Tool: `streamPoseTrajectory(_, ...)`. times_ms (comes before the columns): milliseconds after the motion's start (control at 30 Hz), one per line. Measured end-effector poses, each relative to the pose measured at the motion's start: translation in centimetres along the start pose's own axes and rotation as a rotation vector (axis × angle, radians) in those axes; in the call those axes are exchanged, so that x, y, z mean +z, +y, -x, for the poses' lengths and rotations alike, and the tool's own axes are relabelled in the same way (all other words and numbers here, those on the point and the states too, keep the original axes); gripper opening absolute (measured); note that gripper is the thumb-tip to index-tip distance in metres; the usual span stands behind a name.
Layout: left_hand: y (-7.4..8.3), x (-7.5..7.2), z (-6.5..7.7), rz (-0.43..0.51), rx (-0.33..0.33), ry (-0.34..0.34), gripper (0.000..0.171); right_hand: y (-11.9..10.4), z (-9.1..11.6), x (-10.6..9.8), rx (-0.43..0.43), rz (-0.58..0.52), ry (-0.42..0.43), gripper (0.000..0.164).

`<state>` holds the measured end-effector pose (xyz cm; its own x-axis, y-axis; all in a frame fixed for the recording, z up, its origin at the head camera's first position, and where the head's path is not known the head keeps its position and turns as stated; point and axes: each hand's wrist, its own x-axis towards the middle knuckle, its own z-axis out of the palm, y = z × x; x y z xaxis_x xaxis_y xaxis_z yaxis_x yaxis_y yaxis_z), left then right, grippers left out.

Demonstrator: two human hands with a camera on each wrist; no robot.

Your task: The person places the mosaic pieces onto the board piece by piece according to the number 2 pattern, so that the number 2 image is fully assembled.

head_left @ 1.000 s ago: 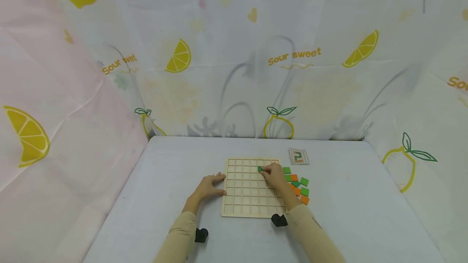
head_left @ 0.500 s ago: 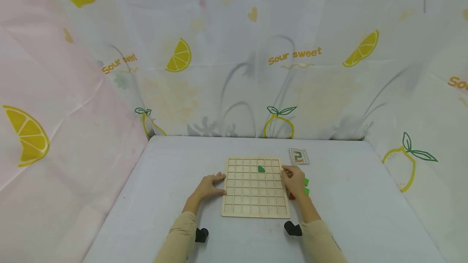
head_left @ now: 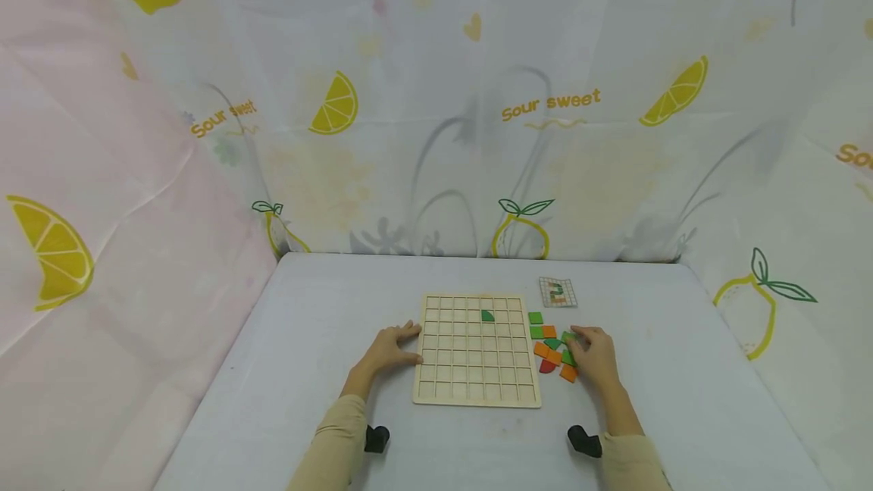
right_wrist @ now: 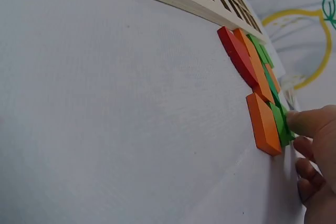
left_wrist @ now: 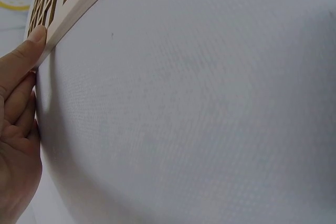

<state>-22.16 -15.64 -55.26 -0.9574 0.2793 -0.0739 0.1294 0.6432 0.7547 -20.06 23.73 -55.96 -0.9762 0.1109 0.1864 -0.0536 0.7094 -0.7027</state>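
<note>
A wooden grid board (head_left: 477, 403) lies on the white table, with a dark green quarter-round tile (head_left: 487, 316) in one cell of its upper part. My left hand (head_left: 386, 348) touches the board's left edge, thumb and fingers spread; in the left wrist view the thumb (left_wrist: 35, 36) rests at the rim. Right of the board, my right hand (head_left: 595, 354) pinches a light green square tile (head_left: 567, 336) between thumb and fingertips. Around it lie more tiles: an orange one (right_wrist: 263, 124), a red rounded one (right_wrist: 237, 56) and several green and orange ones.
A small pattern card (head_left: 558, 292) with a grid and a coloured figure lies behind the tiles. Black wrist-worn devices (head_left: 584, 441) sit under both forearms. A lemon-print cloth (head_left: 436, 173) hangs behind and beside the table.
My right hand let go of the dark green quarter-round tile in the board, then moved right to the loose tiles and took hold of a green square. My left hand stays put.
</note>
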Motion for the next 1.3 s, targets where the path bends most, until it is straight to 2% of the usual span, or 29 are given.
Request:
streamPoseTrajectory(100, 0.00, 0.03, 0.01, 0.001, 0.000, -0.002, 0.066, 0.19, 0.32, -0.11, 0.020, -0.001, -0.027, 0.030)
streamPoseTrajectory(367, 0.17, -0.15, 0.03, 0.006, 0.003, -0.004, 0.066, 0.60, 0.46, -0.55, -0.026, 0.028, -0.092, 0.036)
streamPoseTrajectory(600, 0.32, -0.19, 0.03, 0.007, 0.002, -0.004, 0.065, 0.27, 0.05, -0.96, 0.017, 0.027, -0.152, 0.035)
streamPoseTrajectory(900, 0.25, -0.22, 0.06, 0.006, 0.008, -0.005, 0.065, -0.01, 0.04, -0.93, 0.040, -0.001, -0.133, 0.033)
streamPoseTrajectory(1300, 0.10, -0.18, 0.08, -0.009, 0.012, -0.015, 0.067, -0.21, -0.09, -0.86, 0.112, -0.010, -0.128, 0.036)
